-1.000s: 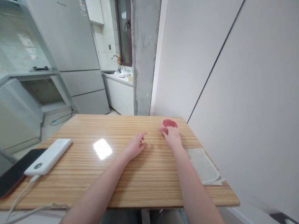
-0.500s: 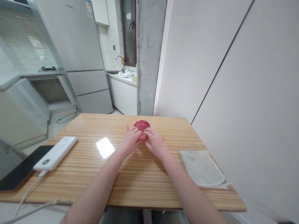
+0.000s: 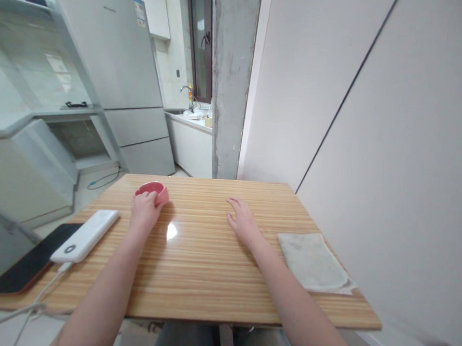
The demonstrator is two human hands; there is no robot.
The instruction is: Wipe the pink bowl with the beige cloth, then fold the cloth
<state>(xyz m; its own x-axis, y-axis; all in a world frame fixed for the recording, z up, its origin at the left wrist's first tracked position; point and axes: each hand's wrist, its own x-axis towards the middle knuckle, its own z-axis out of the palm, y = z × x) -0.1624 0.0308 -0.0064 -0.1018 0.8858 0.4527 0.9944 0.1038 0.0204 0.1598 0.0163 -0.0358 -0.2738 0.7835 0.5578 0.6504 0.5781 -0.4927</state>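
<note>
**Inspector:** On the far left part of the wooden table (image 3: pixel 209 276), a small pink bowl (image 3: pixel 152 190) stands upright, rim up. The left hand (image 3: pixel 144 212) is on its near side, fingers curled against the wall of the bowl and gripping it.

**Clerk:** And the other hand?

**Inspector:** The right hand (image 3: pixel 242 223) lies flat on the tabletop near the middle, palm down, fingers spread and pointing away from the person. It holds nothing and is well apart from the bowl.

**Clerk:** What else lies on the table?

**Inspector:** A white power bank (image 3: pixel 85 235) sits just left of the left forearm, near the bowl but not touching it. A white cable (image 3: pixel 31 299) runs from its near end toward the table's near edge. A dark smartphone (image 3: pixel 24 266) lies face up at the left edge, with the power bank partly overlapping it. To the right, beside the right forearm, a folded pale cloth (image 3: pixel 314 262) lies flat near the table's right edge.

**Clerk:** Beyond the table?

**Inspector:** A grey refrigerator (image 3: pixel 115 72) stands at the back left, a concrete pillar (image 3: pixel 231 79) rises behind the far edge, and a sink tap (image 3: pixel 187 92) shows between them. A white wall (image 3: pixel 392 151) runs along the right side.
</note>
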